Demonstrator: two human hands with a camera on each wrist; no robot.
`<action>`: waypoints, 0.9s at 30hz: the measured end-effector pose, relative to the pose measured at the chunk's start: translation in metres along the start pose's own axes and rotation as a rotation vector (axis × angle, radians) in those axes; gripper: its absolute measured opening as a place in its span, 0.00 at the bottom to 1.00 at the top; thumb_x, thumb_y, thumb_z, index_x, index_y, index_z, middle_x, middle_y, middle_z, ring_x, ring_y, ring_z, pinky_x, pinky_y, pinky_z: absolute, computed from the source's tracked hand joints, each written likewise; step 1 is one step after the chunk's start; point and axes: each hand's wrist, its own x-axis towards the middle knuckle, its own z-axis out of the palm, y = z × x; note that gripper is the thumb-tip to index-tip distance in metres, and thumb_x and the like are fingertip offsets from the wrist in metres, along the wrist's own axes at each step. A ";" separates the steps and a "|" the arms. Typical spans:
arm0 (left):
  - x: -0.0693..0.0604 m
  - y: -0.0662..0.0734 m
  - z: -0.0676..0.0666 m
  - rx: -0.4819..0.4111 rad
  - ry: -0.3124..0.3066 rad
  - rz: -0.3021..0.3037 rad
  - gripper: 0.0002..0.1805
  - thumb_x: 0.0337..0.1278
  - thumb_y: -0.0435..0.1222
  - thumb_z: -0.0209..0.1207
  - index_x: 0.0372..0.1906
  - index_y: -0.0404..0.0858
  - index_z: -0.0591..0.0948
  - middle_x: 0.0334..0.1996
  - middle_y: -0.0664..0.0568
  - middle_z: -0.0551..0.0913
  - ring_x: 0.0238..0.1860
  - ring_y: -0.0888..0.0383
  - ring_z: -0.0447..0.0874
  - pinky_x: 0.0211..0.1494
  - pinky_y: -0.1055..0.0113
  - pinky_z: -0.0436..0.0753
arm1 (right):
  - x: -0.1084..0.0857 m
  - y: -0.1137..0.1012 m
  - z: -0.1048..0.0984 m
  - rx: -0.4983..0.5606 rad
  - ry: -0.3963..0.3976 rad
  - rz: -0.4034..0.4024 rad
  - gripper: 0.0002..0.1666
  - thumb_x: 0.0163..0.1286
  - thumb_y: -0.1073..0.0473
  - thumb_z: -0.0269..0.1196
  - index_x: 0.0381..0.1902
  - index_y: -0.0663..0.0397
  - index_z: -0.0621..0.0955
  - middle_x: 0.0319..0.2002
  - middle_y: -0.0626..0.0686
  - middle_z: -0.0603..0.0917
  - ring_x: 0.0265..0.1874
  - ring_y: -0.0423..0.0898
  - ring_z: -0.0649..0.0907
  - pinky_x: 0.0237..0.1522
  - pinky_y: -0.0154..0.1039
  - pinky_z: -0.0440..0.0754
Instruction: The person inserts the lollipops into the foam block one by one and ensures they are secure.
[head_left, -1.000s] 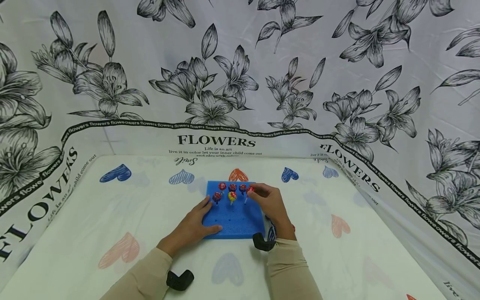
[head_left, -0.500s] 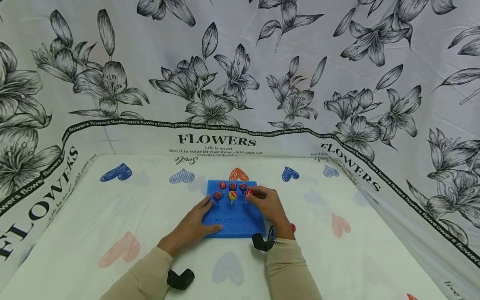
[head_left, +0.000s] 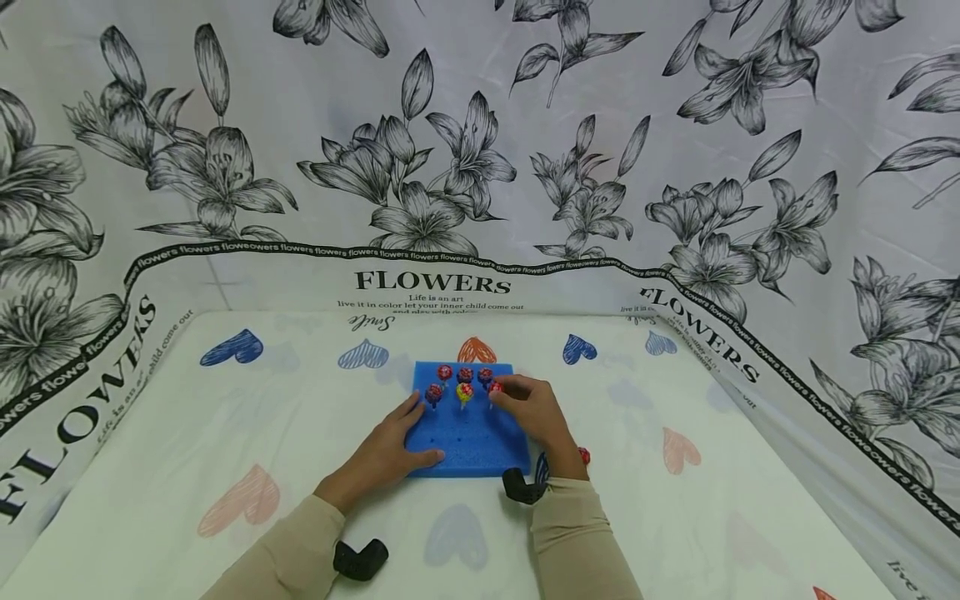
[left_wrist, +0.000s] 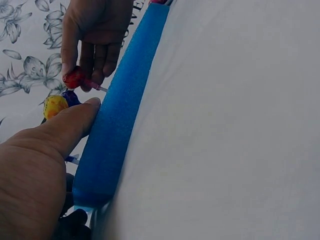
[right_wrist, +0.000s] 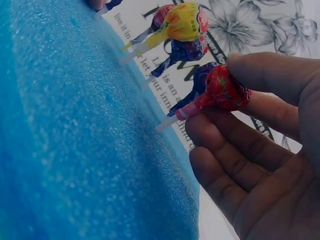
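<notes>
A blue foam block (head_left: 472, 446) lies on the table, with several wrapped lollipops standing in two rows near its far edge. The left hand (head_left: 382, 457) rests on the block's left side, fingers along the edge and thumb on top. At the right end of the nearer row, the right hand (head_left: 534, 412) pinches a red lollipop (right_wrist: 226, 91) by its wrapped head; its white stick meets the foam in the right wrist view. A yellow lollipop (head_left: 465, 392) stands in the middle of that row, and a dark one (head_left: 434, 393) at its left end.
Small holes dot the nearer part of the foam. Another red lollipop (head_left: 584, 456) lies beside the right wrist, partly hidden. Black wrist devices (head_left: 361, 560) sit at both forearms. A heart-patterned cloth covers the table; a flowered curtain (head_left: 570, 208) hangs behind.
The right hand has moved slightly down and toward the block with the red lollipop, which now sits lower. The left hand stays in place on the foam.
</notes>
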 end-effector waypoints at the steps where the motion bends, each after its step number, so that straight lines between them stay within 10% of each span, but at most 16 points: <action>1: -0.001 0.000 0.000 0.000 -0.001 -0.003 0.51 0.49 0.55 0.68 0.72 0.32 0.62 0.75 0.44 0.51 0.72 0.38 0.49 0.66 0.43 0.61 | 0.000 0.000 0.000 -0.003 -0.005 0.007 0.19 0.65 0.53 0.67 0.52 0.54 0.84 0.46 0.51 0.84 0.47 0.49 0.82 0.53 0.50 0.78; 12: -0.001 -0.002 0.001 -0.007 0.000 0.011 0.51 0.49 0.55 0.68 0.72 0.32 0.62 0.75 0.45 0.51 0.72 0.40 0.49 0.67 0.45 0.60 | -0.008 -0.012 -0.029 0.009 0.078 0.051 0.26 0.64 0.47 0.67 0.57 0.52 0.82 0.48 0.50 0.83 0.47 0.49 0.83 0.52 0.54 0.78; 22: -0.001 -0.004 0.000 -0.011 -0.001 0.014 0.51 0.49 0.56 0.68 0.72 0.31 0.62 0.75 0.45 0.51 0.72 0.40 0.48 0.67 0.45 0.59 | -0.028 -0.034 -0.077 0.049 0.175 -0.140 0.24 0.65 0.50 0.67 0.56 0.53 0.81 0.48 0.51 0.84 0.48 0.46 0.81 0.51 0.48 0.78; 27: 0.000 -0.005 0.001 -0.014 -0.005 0.010 0.51 0.49 0.57 0.67 0.72 0.32 0.62 0.75 0.46 0.50 0.73 0.40 0.48 0.68 0.45 0.59 | -0.033 -0.023 -0.088 0.121 0.188 -0.061 0.25 0.66 0.51 0.67 0.58 0.56 0.80 0.51 0.54 0.82 0.51 0.47 0.80 0.55 0.43 0.76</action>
